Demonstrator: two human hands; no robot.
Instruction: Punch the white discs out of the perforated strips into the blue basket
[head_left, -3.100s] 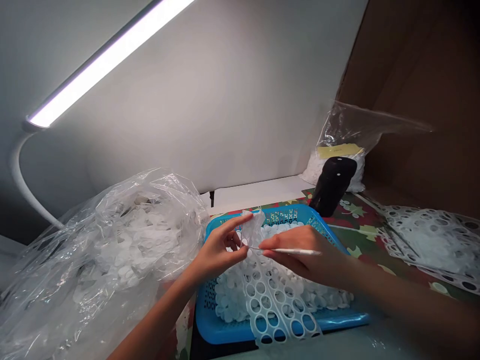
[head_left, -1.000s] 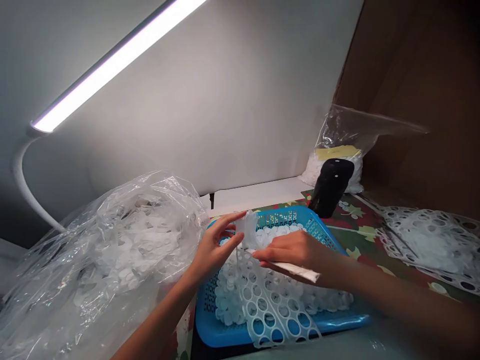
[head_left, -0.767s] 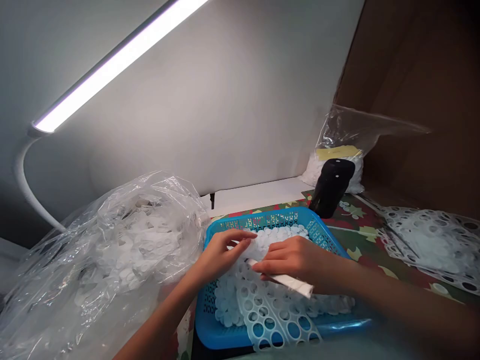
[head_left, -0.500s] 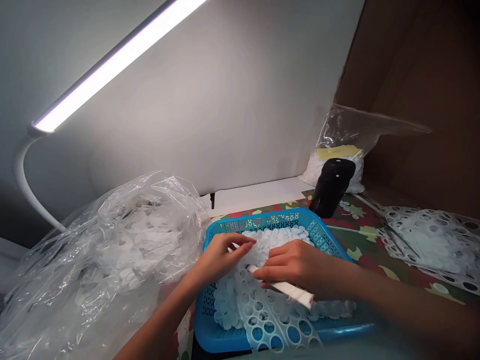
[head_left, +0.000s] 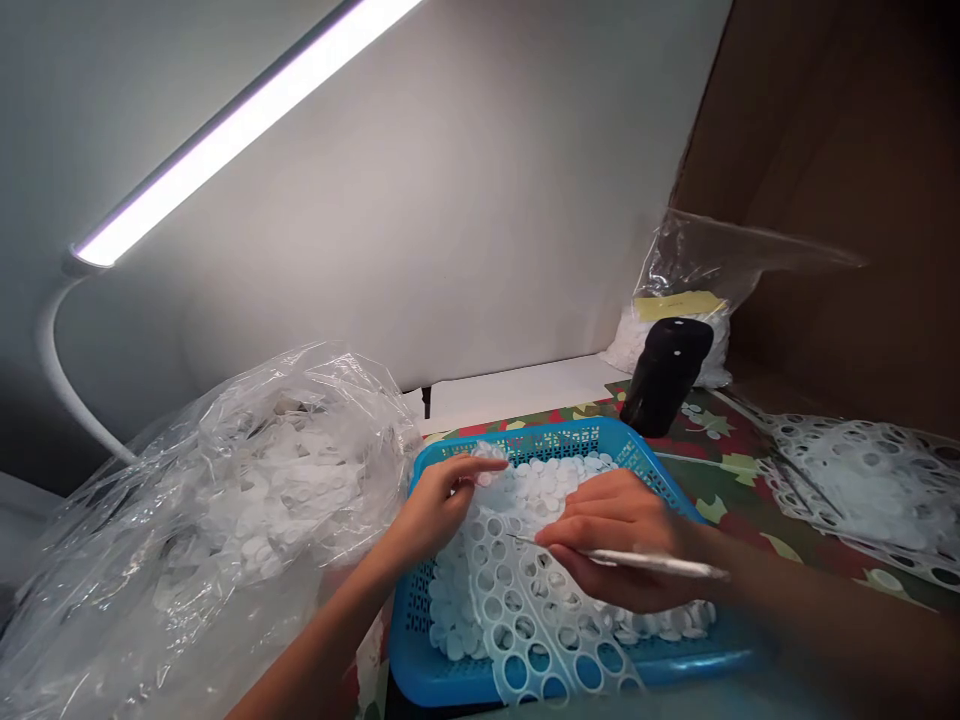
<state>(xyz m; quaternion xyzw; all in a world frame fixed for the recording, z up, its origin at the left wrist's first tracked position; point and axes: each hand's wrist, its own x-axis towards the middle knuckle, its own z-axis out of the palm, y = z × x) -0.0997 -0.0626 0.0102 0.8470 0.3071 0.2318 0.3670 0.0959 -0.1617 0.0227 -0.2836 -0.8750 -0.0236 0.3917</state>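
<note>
Perforated white sheet point(head_left: 525, 610), thin, floppy.

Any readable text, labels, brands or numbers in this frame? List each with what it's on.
None can be read.
Yellow slip inside the far clear bag: faint marks, too small and blurred to read.
Black object: only a small white dot, no lettering.
Blue basket, perforated white sheet, thin tool in the right hand: no print visible.
</note>
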